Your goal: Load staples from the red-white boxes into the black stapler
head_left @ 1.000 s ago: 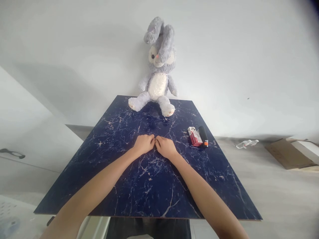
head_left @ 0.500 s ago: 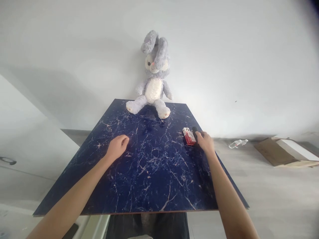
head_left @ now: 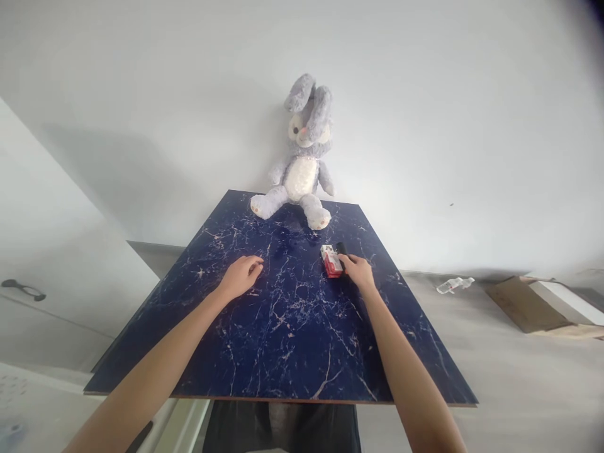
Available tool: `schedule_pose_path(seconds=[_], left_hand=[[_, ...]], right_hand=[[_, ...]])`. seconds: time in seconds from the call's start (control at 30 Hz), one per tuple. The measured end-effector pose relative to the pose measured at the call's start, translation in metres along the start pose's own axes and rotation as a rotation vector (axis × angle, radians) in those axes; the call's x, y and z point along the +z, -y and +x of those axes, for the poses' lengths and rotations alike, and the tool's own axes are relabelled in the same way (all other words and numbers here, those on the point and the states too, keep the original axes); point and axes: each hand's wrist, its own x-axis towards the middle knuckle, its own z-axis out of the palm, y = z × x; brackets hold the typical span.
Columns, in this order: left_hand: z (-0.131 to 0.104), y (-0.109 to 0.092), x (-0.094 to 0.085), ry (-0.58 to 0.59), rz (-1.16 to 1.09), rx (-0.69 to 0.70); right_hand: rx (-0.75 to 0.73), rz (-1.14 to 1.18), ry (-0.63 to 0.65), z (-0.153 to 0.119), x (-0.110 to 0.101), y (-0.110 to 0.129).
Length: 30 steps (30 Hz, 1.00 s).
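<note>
A red and white box (head_left: 332, 262) stands on the dark blue marbled table (head_left: 292, 340), right of its middle. Against its right side is a black object (head_left: 341, 249), and my right hand (head_left: 357, 270) is closed around the lower part of it. My left hand (head_left: 240, 275) rests over the table left of the middle, its fingers curled together; whether anything small is between them is hidden. A grey and white plush rabbit (head_left: 302, 179) sits at the table's back edge, leaning on the wall.
A pale wall (head_left: 425, 126) rises behind the table. On the floor to the right lie a clear bottle (head_left: 450, 285) and an open cardboard box (head_left: 523, 305). A white cabinet with a dark handle (head_left: 23, 289) stands at the left.
My right hand has moved left across the table, and the black object and the red and white box have shifted left with it. My left hand is slightly further right. The view has shifted a little.
</note>
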Motion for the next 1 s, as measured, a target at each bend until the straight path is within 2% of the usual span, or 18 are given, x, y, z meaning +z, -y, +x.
schedule_pose_path(seconds=[0.17, 0.23, 0.4, 0.53, 0.63, 0.7, 0.73, 0.83, 1.0], left_hand=[[0.001, 0.004, 0.002, -0.068, -0.006, -0.043], [0.001, 0.007, 0.003, -0.152, -0.012, -0.106], [0.004, 0.019, -0.001, -0.376, -0.059, -0.281], [0.004, 0.034, -0.013, -0.408, -0.111, -0.338], [0.002, 0.045, -0.022, -0.475, -0.105, -0.369], [0.000, 0.051, -0.025, -0.535, -0.079, -0.391], [-0.001, 0.053, -0.025, -0.536, -0.074, -0.398], [-0.008, 0.057, -0.025, -0.404, -0.109, -0.382], [-0.024, 0.068, -0.036, -0.179, -0.154, -0.322]], right_hand=[[-0.085, 0.098, 0.077, -0.019, 0.053, 0.056], [-0.108, 0.116, 0.071, -0.027, 0.076, 0.082], [-0.149, 0.148, 0.153, -0.050, 0.139, 0.150], [-0.222, 0.247, 0.171, -0.067, 0.183, 0.191], [-0.225, 0.290, 0.075, -0.062, 0.195, 0.201], [-0.228, 0.276, 0.011, -0.050, 0.192, 0.198], [-0.255, 0.264, 0.019, -0.042, 0.190, 0.194], [-0.339, 0.280, 0.093, -0.021, 0.186, 0.182], [-0.667, 0.264, 0.276, -0.010, 0.196, 0.172]])
